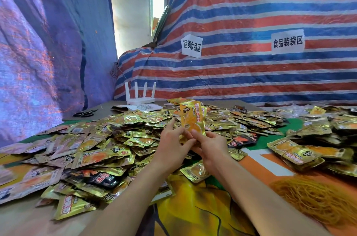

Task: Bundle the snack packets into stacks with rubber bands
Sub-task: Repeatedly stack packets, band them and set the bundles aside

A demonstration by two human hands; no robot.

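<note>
My left hand point(172, 144) and right hand point(209, 147) pinch the packet stack point(193, 117) at its base, long axis 12–6. Rubber bands point(316, 199) at 4 o'clock; right hand nearer.

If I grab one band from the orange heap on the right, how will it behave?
Probably floppy and light: the rubber bands look thin and limp. They lie tangled in a heap, so several may lift together.

Loose snack packets point(108, 144) blanket the left and middle, another heap point(301, 150) the right. A bare cloth strip point(258, 174) lies open between them; rubber bands point(313, 197) crowd the near right.
</note>
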